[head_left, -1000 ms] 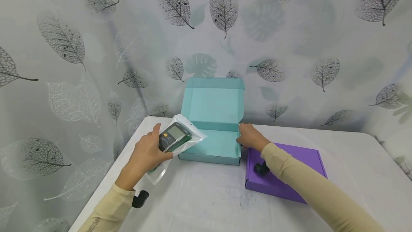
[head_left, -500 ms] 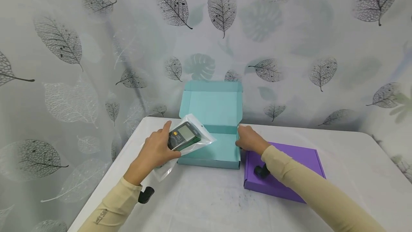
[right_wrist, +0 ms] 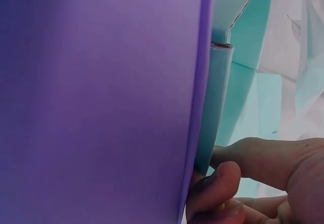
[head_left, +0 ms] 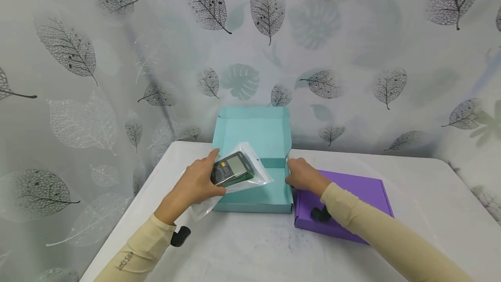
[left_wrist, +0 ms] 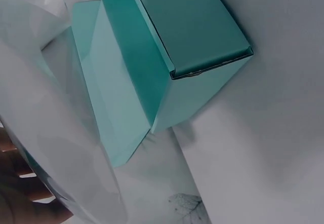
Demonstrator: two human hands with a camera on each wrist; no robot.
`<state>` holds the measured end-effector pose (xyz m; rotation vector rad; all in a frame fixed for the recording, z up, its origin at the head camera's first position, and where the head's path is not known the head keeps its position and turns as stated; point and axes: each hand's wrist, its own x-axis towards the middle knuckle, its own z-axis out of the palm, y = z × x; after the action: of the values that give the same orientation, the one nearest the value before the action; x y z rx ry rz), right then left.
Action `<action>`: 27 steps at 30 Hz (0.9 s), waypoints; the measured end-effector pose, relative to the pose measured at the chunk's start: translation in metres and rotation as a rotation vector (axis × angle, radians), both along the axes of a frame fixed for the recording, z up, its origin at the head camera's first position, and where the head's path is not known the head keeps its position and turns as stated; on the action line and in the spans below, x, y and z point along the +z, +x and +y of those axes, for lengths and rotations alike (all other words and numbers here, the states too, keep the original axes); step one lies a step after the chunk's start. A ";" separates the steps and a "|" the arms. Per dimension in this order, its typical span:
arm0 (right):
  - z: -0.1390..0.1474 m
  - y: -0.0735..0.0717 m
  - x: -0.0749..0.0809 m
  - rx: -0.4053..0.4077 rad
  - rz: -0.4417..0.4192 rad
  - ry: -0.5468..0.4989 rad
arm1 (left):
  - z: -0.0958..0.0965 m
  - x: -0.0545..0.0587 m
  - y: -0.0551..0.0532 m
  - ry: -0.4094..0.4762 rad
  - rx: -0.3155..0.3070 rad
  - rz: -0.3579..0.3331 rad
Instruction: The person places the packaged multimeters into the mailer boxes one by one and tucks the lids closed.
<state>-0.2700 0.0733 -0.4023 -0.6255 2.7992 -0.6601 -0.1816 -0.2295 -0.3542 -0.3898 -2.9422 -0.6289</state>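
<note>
In the head view my left hand grips a dark multimeter with a grey screen, sealed in a clear plastic bag. The bag overlaps the front left of a teal cardboard box, whose lid stands raised at the back. From the left wrist the white bag hangs beside the teal box. My right hand pinches the box's right side wall; the right wrist view shows thumb and curled fingers at that wall.
A closed purple box lies just right of the teal one, under my right forearm. Both stand on a white-covered table. A leaf-patterned curtain hangs behind and to the left.
My left hand has carried the bagged multimeter to the right, over the teal box. The teal box has come slightly nearer and its lid sits lower in view; my right hand keeps its hold.
</note>
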 end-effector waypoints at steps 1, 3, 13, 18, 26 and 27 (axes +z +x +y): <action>0.001 0.001 0.000 0.004 0.001 -0.001 | 0.001 0.000 0.000 0.005 -0.008 -0.012; 0.002 0.004 0.000 0.011 0.006 0.000 | 0.003 -0.001 0.000 0.016 -0.022 -0.033; 0.008 0.017 -0.001 0.070 0.041 -0.047 | 0.012 -0.006 -0.005 0.051 -0.116 -0.093; 0.009 0.024 0.000 0.076 0.041 -0.058 | 0.016 -0.008 -0.008 0.016 -0.152 -0.110; 0.010 0.028 -0.001 0.076 0.025 -0.048 | 0.021 -0.012 -0.010 0.007 -0.201 -0.134; 0.011 0.028 -0.002 0.080 0.028 -0.048 | 0.022 -0.013 -0.010 0.009 -0.205 -0.135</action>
<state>-0.2424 0.0840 -0.4038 -0.7572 2.7749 -0.7099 -0.1919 -0.2075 -0.3674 -0.6808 -3.0497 -0.7176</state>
